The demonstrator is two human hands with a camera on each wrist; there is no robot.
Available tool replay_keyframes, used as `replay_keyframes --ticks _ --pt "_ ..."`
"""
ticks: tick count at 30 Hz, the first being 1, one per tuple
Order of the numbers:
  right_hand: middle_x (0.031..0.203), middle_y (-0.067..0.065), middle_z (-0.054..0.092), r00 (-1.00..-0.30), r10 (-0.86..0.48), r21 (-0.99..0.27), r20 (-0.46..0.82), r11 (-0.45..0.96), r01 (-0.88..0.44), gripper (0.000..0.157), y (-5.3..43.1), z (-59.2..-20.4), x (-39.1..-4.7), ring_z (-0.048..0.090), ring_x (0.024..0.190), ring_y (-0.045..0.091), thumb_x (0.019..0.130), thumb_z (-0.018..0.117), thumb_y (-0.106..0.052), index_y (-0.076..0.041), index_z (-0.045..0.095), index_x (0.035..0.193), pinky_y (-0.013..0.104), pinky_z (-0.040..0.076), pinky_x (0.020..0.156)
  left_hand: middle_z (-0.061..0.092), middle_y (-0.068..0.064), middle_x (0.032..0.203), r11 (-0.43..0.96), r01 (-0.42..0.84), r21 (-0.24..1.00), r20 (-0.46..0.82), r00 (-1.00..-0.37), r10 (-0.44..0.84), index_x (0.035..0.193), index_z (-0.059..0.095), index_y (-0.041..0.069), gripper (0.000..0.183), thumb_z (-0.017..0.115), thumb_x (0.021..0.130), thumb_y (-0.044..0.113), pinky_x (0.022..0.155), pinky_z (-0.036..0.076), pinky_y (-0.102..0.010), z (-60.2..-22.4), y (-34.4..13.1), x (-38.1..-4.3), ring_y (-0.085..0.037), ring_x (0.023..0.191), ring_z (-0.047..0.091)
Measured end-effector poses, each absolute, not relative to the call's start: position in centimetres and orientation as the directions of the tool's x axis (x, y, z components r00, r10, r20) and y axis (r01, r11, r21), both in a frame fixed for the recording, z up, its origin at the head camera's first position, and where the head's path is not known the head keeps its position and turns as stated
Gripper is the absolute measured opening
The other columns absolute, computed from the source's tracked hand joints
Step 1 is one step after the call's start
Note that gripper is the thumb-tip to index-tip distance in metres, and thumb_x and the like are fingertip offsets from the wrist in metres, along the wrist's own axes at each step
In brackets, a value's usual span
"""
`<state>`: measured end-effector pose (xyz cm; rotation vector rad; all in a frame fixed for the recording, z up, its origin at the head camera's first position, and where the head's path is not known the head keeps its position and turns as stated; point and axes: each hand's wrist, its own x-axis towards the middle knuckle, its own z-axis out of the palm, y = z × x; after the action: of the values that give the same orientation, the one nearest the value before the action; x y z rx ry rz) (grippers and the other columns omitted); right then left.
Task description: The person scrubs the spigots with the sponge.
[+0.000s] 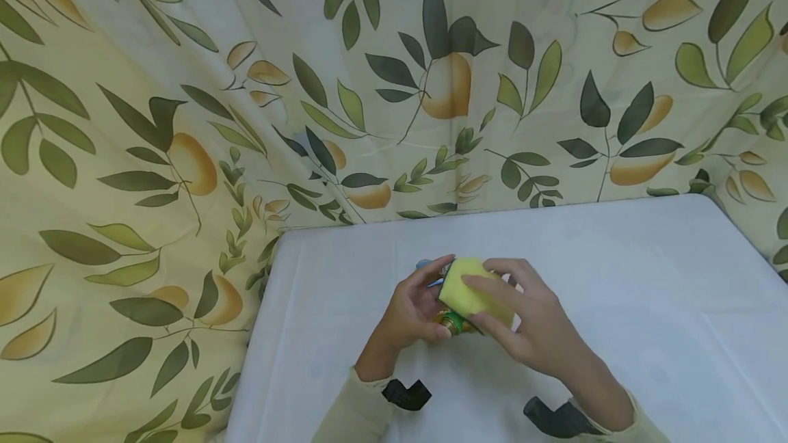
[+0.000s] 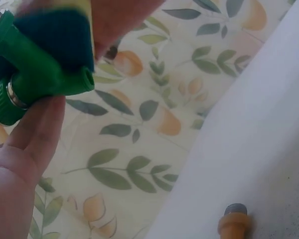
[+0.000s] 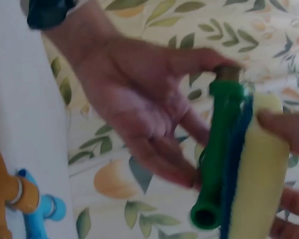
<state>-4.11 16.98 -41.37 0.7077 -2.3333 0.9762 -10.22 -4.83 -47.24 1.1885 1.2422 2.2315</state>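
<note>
A green plastic tap (image 3: 214, 154) with a threaded end is gripped by my left hand (image 1: 409, 310), the thumb at the thread and the fingers toward the other end. My right hand (image 1: 535, 320) holds a yellow sponge (image 1: 470, 289) by its soft side. The sponge's dark blue scouring face lies against the tap's body, as the right wrist view shows. In the left wrist view the tap's spout and ribbed knob stick out past the fingers. From the head camera, sponge and hands cover most of the tap.
An orange tap (image 3: 25, 194) and a blue tap (image 3: 37, 216) lie on the white-covered table (image 1: 628, 279) beneath the hands. Leaf-and-fruit patterned curtains (image 1: 246, 156) hang around the table's far and left edges. A black band (image 1: 406, 395) is on the left wrist.
</note>
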Motion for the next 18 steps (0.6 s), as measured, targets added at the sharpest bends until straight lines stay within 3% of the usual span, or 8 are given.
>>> replay_keyframes --ticks 4,9,13,18 --pt "0.126 0.003 0.06 -0.786 -0.204 -0.507 0.584 0.665 -0.549 0.056 16.82 -41.42 -3.99 0.054 0.111 0.014 0.079 0.086 -0.016 -0.022 0.068 0.132 0.023 0.051 0.083 0.049 -0.003 0.147 -0.583 0.105 0.806 0.515 -0.612 0.601 0.154 0.015 -0.016 0.109 0.086 0.083 0.028 0.108 0.05 -0.029 -47.27 -4.79 -10.19 -0.016 0.129 0.059" --pt "0.125 0.004 0.062 -0.701 -0.335 -0.473 0.629 0.55 -0.688 0.044 16.78 -41.55 -3.75 0.053 0.108 0.014 0.087 0.081 -0.032 -0.021 0.07 0.129 0.02 0.047 0.082 0.051 -0.003 0.147 -0.576 0.111 0.81 0.496 -0.652 0.573 0.155 0.02 -0.012 0.108 0.087 0.083 0.031 0.105 0.052 -0.026 -47.17 -5.06 -10.22 -0.014 0.129 0.058" --pt "0.123 0.006 0.062 -0.713 -0.254 -0.464 0.653 0.61 -0.642 0.045 16.57 -41.49 -4.2 0.053 0.11 0.017 0.098 0.063 -0.052 -0.019 0.07 0.129 0.02 0.044 0.086 0.05 -0.004 0.146 -0.578 0.088 0.811 0.491 -0.64 0.591 0.157 0.021 -0.008 0.105 0.086 0.084 0.03 0.106 0.051 -0.028 -47.04 -5.11 -10.28 -0.015 0.127 0.06" --pt "0.123 0.008 0.062 -0.657 -0.316 -0.447 0.685 0.529 -0.721 0.044 16.11 -41.45 -3.65 0.053 0.109 0.017 0.099 0.062 -0.05 -0.017 0.071 0.127 0.02 0.044 0.084 0.051 -0.005 0.147 -0.57 0.113 0.814 0.494 -0.651 0.576 0.158 0.023 -0.004 0.102 0.086 0.084 0.028 0.107 0.051 -0.029 -46.94 -5.11 -10.39 -0.018 0.133 0.058"
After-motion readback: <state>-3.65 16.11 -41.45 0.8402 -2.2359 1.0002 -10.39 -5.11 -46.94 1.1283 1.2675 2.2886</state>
